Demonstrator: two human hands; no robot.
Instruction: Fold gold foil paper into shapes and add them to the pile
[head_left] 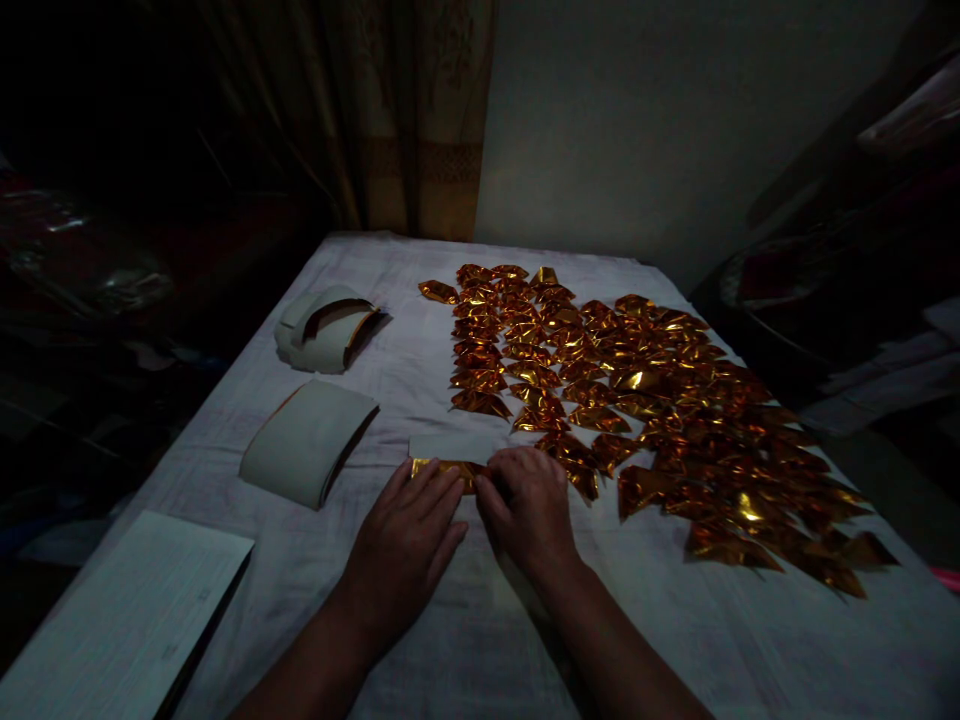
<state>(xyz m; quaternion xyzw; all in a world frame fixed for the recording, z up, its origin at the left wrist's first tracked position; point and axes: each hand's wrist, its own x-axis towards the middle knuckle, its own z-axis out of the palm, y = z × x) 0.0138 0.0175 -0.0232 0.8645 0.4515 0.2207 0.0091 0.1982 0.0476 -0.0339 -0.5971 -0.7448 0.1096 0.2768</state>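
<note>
A sheet of gold foil paper (448, 468) lies on the cloth in front of me, partly folded. Its pale back (450, 446) shows along the far side and a gold strip along the near side. My left hand (409, 535) rests flat across the strip, fingers stretched out and pressing on it. At the sheet's right end, my right hand (531, 510) has its fingers curled, thumb and fingers closed on the edge. Beyond and to the right, many folded gold foil pieces (637, 385) lie in rows, some overlapping.
A curved stack of pale-backed sheets (309, 440) lies to the left, with another bent stack (326, 325) behind it. A flat white box or pad (127, 610) sits at the near left. The table (442, 650) has a pale cloth; a curtain (420, 120) hangs behind.
</note>
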